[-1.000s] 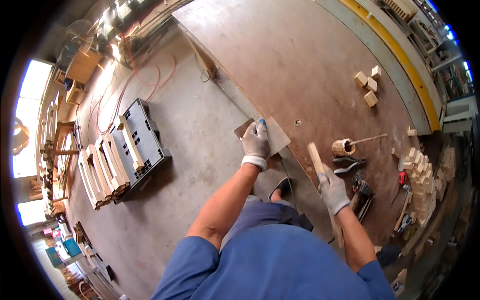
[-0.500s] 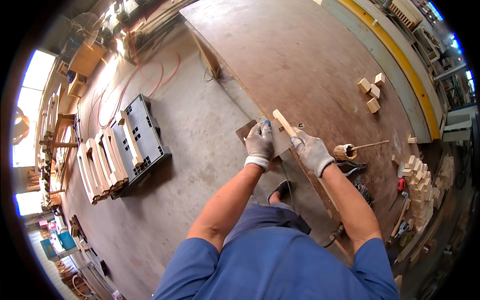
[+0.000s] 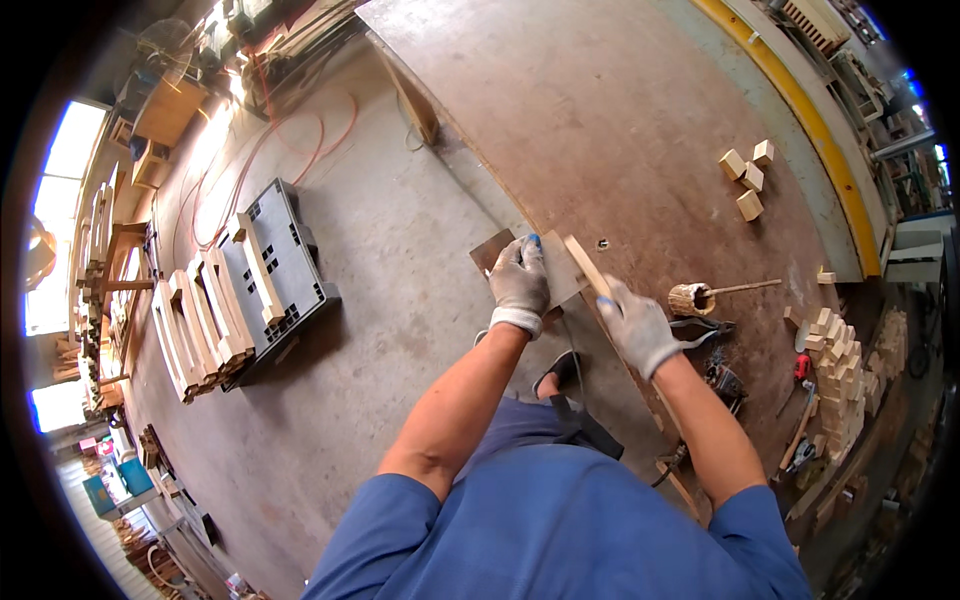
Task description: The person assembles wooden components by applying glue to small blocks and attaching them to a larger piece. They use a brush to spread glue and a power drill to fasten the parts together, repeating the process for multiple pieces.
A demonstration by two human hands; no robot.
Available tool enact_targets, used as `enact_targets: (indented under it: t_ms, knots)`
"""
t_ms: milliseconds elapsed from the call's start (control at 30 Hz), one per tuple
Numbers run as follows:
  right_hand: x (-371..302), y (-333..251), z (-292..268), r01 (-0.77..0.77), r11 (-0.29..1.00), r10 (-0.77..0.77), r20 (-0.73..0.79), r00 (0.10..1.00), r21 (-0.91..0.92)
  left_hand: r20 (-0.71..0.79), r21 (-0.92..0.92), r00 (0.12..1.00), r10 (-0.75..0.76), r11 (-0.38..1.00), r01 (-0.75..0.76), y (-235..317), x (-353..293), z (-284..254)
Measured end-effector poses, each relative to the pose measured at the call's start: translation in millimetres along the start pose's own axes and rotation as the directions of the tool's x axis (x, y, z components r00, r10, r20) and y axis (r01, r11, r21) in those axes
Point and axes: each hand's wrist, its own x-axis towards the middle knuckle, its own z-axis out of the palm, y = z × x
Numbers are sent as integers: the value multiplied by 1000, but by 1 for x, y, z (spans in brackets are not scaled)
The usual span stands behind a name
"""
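My left hand (image 3: 521,280), in a pale work glove with blue on a fingertip, rests over a flat plate (image 3: 488,250) at the bench's near edge. Its fingers are bent and pressed together; anything beneath them is hidden. My right hand (image 3: 638,325), gloved too, is closed around the near end of a narrow wooden strip (image 3: 584,264). The strip slants away from me above the edge of the brown bench (image 3: 560,120), just right of my left hand. A small hole (image 3: 602,244) shows in the bench top beyond the strip.
A round pot with a stick (image 3: 692,298), pliers (image 3: 705,327) and stacked wooden blocks (image 3: 838,370) occupy the bench's right side. Several loose blocks (image 3: 742,175) lie farther back. On the left floor, long wooden pieces (image 3: 200,330) lean against a dark plastic pallet (image 3: 290,250).
My right hand has drawn back slightly to the right and nearer to me, with the wooden strip in it. My left hand stays almost where it was.
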Motion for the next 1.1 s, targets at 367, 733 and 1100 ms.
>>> enact_targets:
  t_ms: [367, 733, 1100]
  knots:
    - [-85, -2, -3, -381, 725, 341, 183, 922, 573, 45, 104, 993, 106, 988, -110, -8, 11, -3]
    - [-59, -20, 8, -324, 710, 279, 174, 945, 626, 324, -496, 944, -68, 837, 230, -69, 21, -21]
    - [-11, -35, 14, -317, 699, 282, 160, 946, 641, 330, -616, 918, -219, 687, 385, -68, -24, -28]
